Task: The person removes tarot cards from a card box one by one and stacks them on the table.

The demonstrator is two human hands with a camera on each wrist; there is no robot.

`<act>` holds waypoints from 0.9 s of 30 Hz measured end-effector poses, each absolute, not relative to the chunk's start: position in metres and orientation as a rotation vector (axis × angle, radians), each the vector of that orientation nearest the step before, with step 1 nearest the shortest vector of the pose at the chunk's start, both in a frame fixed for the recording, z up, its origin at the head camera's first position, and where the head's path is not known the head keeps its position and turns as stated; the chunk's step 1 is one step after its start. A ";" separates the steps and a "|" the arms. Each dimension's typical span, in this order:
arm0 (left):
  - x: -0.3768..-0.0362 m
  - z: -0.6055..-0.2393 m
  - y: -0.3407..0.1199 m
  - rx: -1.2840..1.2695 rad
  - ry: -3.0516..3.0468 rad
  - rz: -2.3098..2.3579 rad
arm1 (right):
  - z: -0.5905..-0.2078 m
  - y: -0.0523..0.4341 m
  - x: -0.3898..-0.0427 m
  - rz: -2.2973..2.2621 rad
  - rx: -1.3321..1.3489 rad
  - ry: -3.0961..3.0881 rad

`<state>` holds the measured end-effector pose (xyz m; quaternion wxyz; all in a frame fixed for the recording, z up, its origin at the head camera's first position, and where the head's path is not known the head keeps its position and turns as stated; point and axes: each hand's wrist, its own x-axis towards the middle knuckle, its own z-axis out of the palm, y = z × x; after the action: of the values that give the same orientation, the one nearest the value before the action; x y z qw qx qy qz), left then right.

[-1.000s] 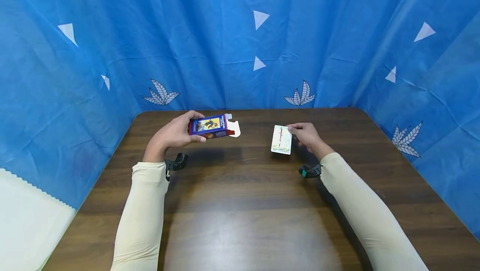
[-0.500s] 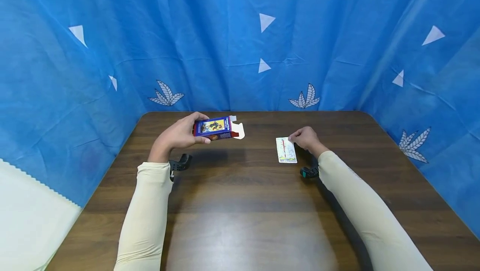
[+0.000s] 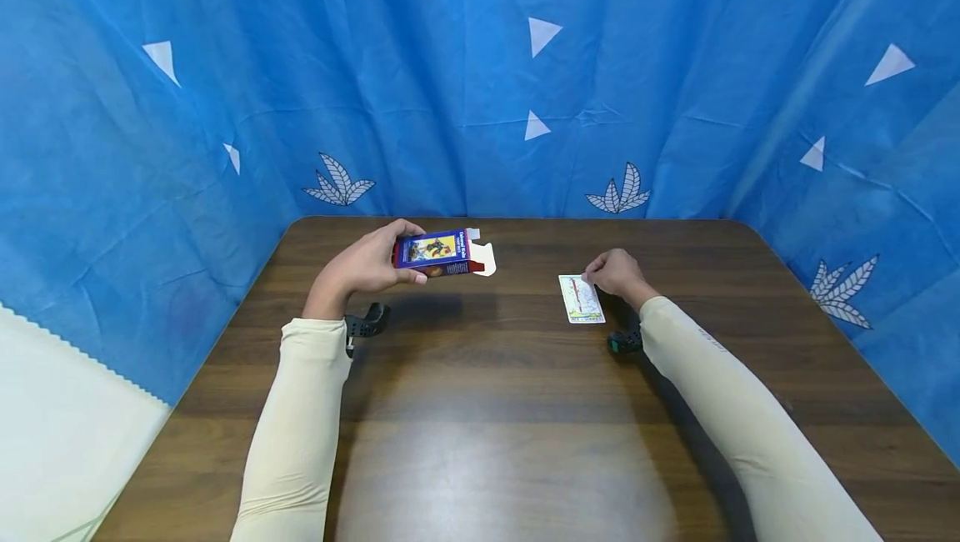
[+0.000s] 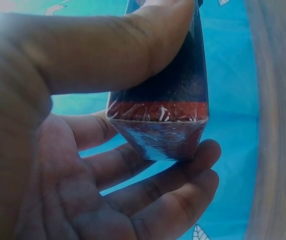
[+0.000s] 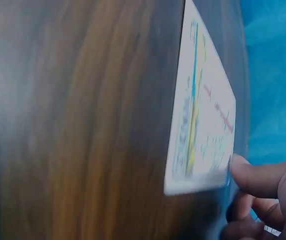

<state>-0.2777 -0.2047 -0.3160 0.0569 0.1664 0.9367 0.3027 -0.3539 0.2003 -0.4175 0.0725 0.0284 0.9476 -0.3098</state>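
My left hand (image 3: 366, 263) grips a blue and red card box (image 3: 435, 251) with a yellow picture on its front. The box lies on its side above the table, its white end flap (image 3: 483, 258) standing out to the right. In the left wrist view the thumb (image 4: 98, 55) presses one face while fingers curl under the closed, film-wrapped end. Farther right, my right hand (image 3: 617, 273) pinches the upper right corner of a white printed card (image 3: 583, 302) with red, yellow and blue marks. The card lies at the tabletop, and the right wrist view shows the thumb (image 5: 252, 177) at its edge.
A dark brown wooden table (image 3: 480, 392) spans the view under both arms. Blue curtain (image 3: 450, 92) with white triangles and leaves stands behind its far edge and along both sides. White cloth (image 3: 67, 434) hangs at the lower left.
My right hand has brought the card down to the tabletop, turning it slightly. The left hand still holds the box in much the same place. The head view has shifted a little.
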 end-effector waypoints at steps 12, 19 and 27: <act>-0.279 -0.318 -0.201 0.519 2.837 0.906 | -0.357 0.090 -0.307 -1.667 -0.493 2.554; -0.279 -0.319 -0.198 0.514 2.839 0.924 | -0.350 0.063 -0.293 -1.493 -0.367 2.344; -0.278 -0.319 -0.196 0.517 2.843 0.900 | -0.360 0.056 -0.299 -1.428 -0.340 2.319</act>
<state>-0.2777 -0.1960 -0.3194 0.0574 0.1704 0.9378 0.2970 -0.2989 0.0562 -0.3600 0.1974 -0.1214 0.8283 -0.5102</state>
